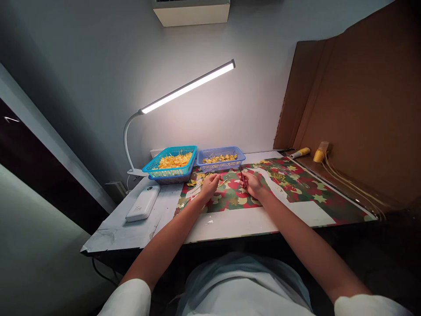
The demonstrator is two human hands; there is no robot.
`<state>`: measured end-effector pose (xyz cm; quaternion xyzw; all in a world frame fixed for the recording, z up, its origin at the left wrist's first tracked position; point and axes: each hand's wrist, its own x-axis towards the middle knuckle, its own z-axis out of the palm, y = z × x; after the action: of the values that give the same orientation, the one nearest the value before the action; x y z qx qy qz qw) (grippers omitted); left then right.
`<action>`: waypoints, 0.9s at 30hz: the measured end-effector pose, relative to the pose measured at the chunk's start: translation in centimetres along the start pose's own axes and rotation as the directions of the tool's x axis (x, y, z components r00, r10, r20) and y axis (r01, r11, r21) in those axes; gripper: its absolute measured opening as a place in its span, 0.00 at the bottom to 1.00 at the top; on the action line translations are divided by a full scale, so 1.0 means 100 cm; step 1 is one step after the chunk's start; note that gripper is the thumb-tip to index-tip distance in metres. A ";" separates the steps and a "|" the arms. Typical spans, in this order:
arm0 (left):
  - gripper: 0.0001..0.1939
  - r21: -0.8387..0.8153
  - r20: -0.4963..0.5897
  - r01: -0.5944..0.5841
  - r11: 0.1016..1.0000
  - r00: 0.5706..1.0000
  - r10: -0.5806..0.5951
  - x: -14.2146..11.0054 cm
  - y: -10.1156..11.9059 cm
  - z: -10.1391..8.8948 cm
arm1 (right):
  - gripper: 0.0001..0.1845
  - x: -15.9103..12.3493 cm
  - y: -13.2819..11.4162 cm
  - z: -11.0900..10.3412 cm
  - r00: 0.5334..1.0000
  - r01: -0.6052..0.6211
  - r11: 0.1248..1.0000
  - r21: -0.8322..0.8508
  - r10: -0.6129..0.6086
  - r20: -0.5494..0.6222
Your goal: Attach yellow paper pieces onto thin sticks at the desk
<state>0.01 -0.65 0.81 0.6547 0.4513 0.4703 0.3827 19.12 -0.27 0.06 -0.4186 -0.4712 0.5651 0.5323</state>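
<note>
Over the tabletop (230, 218), the right hand (251, 183) pinched a slim dark tool (242, 175), probably stiff and light, best held mid-shaft; the left hand (210, 186), fingertips together, hung beside yellow scraps (199, 178), likely frail; whether it gripped anything, I couldn't tell.

Workshop, seemingly; desk lamp (188, 89); baskets (221, 166) of yellow pieces (176, 161)

Smooth, slightly glossy perforated plastic is seen in the turquoise basket (194, 156) and the lavender basket (219, 166), while a rough, ragged texture is shown by the yellow pieces (174, 161). Glossy white plastic is suggested by the power bank (144, 204). The white tabletop (138, 230) is creased at its front corner. Camouflage-patterned sheeting (230, 199) is marked by a light sheen. Matt brown cardboard (358, 105) is set against a smooth, matt wall (256, 105). Soft white cloth is seen in the sleeve (131, 294).
</note>
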 end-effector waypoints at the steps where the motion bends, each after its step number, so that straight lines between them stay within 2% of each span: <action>1: 0.15 -0.019 -0.018 0.007 1.000 1.000 -0.008 0.001 0.000 -0.002 | 0.11 0.000 0.000 -0.002 0.996 0.051 0.990 -0.131 -0.060 -0.066; 3: 0.15 -0.028 -0.065 0.019 0.999 0.998 -0.021 0.004 0.001 -0.007 | 0.12 -0.004 0.001 -0.002 0.976 0.126 0.878 -0.461 -0.193 -0.100; 5: 0.16 0.077 -0.116 -0.008 0.997 0.993 0.017 0.005 0.000 -0.013 | 0.14 -0.010 0.000 0.002 0.970 0.178 0.663 -0.727 -0.243 0.016; 6: 0.16 0.186 -0.123 -0.040 0.982 0.990 0.063 0.006 -0.001 -0.016 | 0.16 -0.013 -0.001 0.005 0.969 0.209 0.546 -0.811 -0.230 0.094; 8: 0.14 0.447 -0.054 -0.116 0.887 0.986 0.157 0.005 -0.004 -0.023 | 0.19 -0.017 -0.003 0.012 0.963 0.257 0.335 -0.907 -0.169 0.211; 10: 0.11 0.626 0.061 -0.173 0.760 0.983 0.174 0.005 -0.009 -0.028 | 0.22 -0.017 -0.004 0.020 0.962 0.262 0.162 -0.951 -0.116 0.245; 11: 0.10 0.669 0.097 -0.181 0.721 0.983 0.158 0.006 -0.012 -0.030 | 0.23 -0.016 -0.005 0.023 0.964 0.259 0.099 -0.961 -0.092 0.250; 13: 0.07 0.696 0.110 -0.159 0.700 0.987 0.115 0.007 -0.016 -0.032 | 0.23 -0.014 -0.004 0.029 0.963 0.265 0.017 -0.964 -0.051 0.264; 15: 0.06 0.682 0.092 -0.117 0.721 0.993 0.074 0.009 -0.020 -0.033 | 0.23 -0.011 -0.003 0.034 0.960 0.277 -0.016 -0.961 -0.028 0.277; 18: 0.07 0.639 0.067 -0.066 0.766 0.997 0.031 0.010 -0.022 -0.032 | 0.22 -0.005 -0.004 0.030 0.977 0.214 0.017 -0.977 -0.028 0.213; 20: 0.08 0.622 0.049 -0.045 0.782 0.999 0.018 0.010 -0.022 -0.032 | 0.20 0.001 -0.009 0.015 0.998 0.060 0.077 -0.995 -0.032 0.058; 21: 0.09 0.619 0.043 -0.040 0.784 0.999 0.017 0.010 -0.022 -0.032 | 0.20 0.004 -0.012 0.003 0.998 -0.058 0.104 -0.993 -0.024 -0.061; 22: 0.09 0.617 0.040 -0.041 0.786 0.999 0.021 0.009 -0.022 -0.032 | 0.20 0.007 -0.016 -0.011 0.980 -0.194 0.123 -0.973 -0.023 -0.198; 24: 0.11 0.614 0.038 -0.052 0.787 0.999 0.036 0.009 -0.021 -0.031 | 0.20 0.011 -0.025 -0.044 0.903 -0.421 0.162 -0.892 -0.017 -0.430; 25: 0.11 0.614 0.028 -0.053 0.788 0.999 0.046 0.009 -0.020 -0.031 | 0.20 0.012 -0.028 -0.059 0.857 -0.496 0.188 -0.848 -0.052 -0.513; 27: 0.12 0.608 -0.028 -0.042 0.793 0.997 0.074 0.009 -0.018 -0.030 | 0.17 0.011 -0.033 -0.083 0.787 -0.535 0.269 -0.801 -0.185 -0.588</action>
<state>-3.17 0.97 0.23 0.7442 0.5673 0.3289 0.1269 27.81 1.51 1.64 -0.8514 -0.4705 0.0728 0.2200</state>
